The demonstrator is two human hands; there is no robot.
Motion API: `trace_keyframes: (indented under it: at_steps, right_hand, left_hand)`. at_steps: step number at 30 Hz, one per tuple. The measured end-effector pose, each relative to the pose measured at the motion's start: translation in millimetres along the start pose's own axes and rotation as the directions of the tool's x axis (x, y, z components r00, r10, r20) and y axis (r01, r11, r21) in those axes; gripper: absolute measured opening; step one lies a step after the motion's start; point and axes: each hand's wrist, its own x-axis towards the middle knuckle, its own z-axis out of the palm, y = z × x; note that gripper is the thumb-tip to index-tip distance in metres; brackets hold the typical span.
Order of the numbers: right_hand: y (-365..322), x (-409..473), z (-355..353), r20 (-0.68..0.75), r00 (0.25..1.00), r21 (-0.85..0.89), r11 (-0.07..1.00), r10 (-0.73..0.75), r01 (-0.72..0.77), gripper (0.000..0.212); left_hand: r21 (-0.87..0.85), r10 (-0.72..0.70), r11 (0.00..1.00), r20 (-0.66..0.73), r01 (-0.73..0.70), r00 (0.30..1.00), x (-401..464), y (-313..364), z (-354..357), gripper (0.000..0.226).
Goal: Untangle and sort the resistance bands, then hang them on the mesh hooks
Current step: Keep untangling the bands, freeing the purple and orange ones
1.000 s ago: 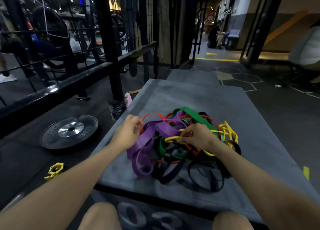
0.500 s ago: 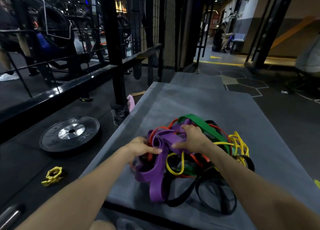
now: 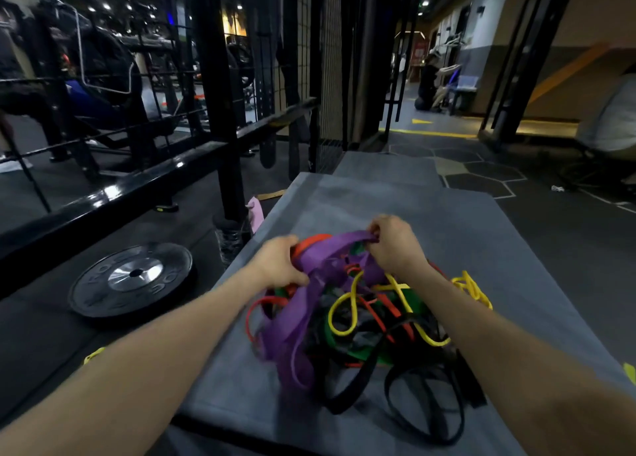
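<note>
A tangled heap of resistance bands lies on a grey padded platform. It holds a wide purple band, thin yellow bands, red bands, a green band and black bands. My left hand grips the purple band at its left side. My right hand pinches the top of the same purple band and holds it raised above the heap. The other bands hang from it or trail under it. A black mesh panel stands upright beyond the platform.
A black weight plate lies flat on the dark floor to the left, with a yellow collar near it. A black steel rack runs along the left. A plastic bottle stands by the platform's left edge. A person crouches far back.
Both hands have moved up and away from me, lifting the purple band off the heap. The right hand has gone from the yellow bands to the purple band's top.
</note>
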Motion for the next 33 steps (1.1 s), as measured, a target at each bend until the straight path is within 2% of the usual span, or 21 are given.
trace_keyframes:
  at_steps: [3,5,7,8,10,12,14,16,18,20,21,23,26,29,31,33]
  right_hand:
    - [-3,-3,-8,-0.043,0.999,0.066,0.998,0.011,-0.008,0.02]
    - [-4,-16,-7,0.126,0.992,0.084,0.996,-0.024,0.013,0.032]
    - [-1,-32,-2,0.369,0.923,0.117,0.991,-0.107,0.068,0.032]
    - [3,-39,0,0.429,0.891,0.118,0.987,-0.15,0.11,0.027]
    - [15,-46,2,0.406,0.899,0.093,0.986,-0.162,0.136,0.018]
    - [27,-51,-2,0.341,0.935,0.036,0.995,-0.095,0.088,0.019]
    - [37,-55,-5,0.343,0.938,-0.015,0.998,-0.051,0.06,0.019]
    - [40,-60,-6,0.36,0.933,-0.045,0.998,-0.017,0.035,0.025]
    - [41,-66,-6,0.381,0.924,-0.09,0.996,0.019,0.017,0.045]
    - [42,-73,-8,0.455,0.887,-0.129,0.991,0.085,-0.029,0.062]
    - [43,-77,-8,0.495,0.86,-0.146,0.988,0.122,-0.056,0.066]
    - [45,-81,-9,0.528,0.836,-0.201,0.978,0.148,-0.047,0.062]
    - [46,-79,-7,0.425,0.904,-0.194,0.98,0.048,0.039,0.037]
    - [47,-69,-21,0.283,0.958,0.001,0.998,-0.057,0.059,0.019]
    - [49,-63,-39,0.117,0.993,0.188,0.982,-0.012,-0.01,0.017]
    - [52,-60,-55,-0.018,0.996,0.381,0.921,0.088,-0.074,0.019]
  left_hand:
    - [0.051,-0.006,0.999,-0.115,0.012,0.993,14,12,-22,0.034]
    - [0.224,-0.031,0.973,-0.105,0.054,0.994,10,13,-22,0.042]
    - [0.458,-0.042,0.887,-0.036,0.053,0.999,2,6,-12,0.046]
    - [0.511,-0.069,0.858,0.02,0.049,0.997,-3,2,-7,0.051]
    - [0.532,-0.149,0.845,0.135,0.055,0.98,-11,-3,-1,0.064]
    - [0.491,-0.13,0.87,0.128,0.051,0.983,-17,0,2,0.066]
    - [0.337,0.019,0.941,0.006,-0.02,1.0,-22,13,7,0.054]
    - [0.204,0.188,0.963,-0.029,-0.178,0.982,-28,31,18,0.052]
    - [0.251,0.311,0.915,0.06,-0.316,0.948,-28,48,33,0.062]
    - [0.355,0.323,0.858,0.192,-0.372,0.927,-25,58,47,0.068]
    - [0.4,0.306,0.835,0.233,-0.378,0.923,-23,59,52,0.068]
    - [0.435,0.281,0.826,0.231,-0.357,0.931,-20,58,57,0.061]
    - [0.42,0.263,0.852,0.177,-0.314,0.949,-22,56,52,0.056]
    - [0.412,0.237,0.868,0.147,-0.277,0.96,-26,51,44,0.05]
    - [0.365,0.202,0.902,0.115,-0.23,0.973,-29,46,42,0.045]
    - [0.336,0.177,0.92,0.1,-0.201,0.979,-31,43,42,0.04]
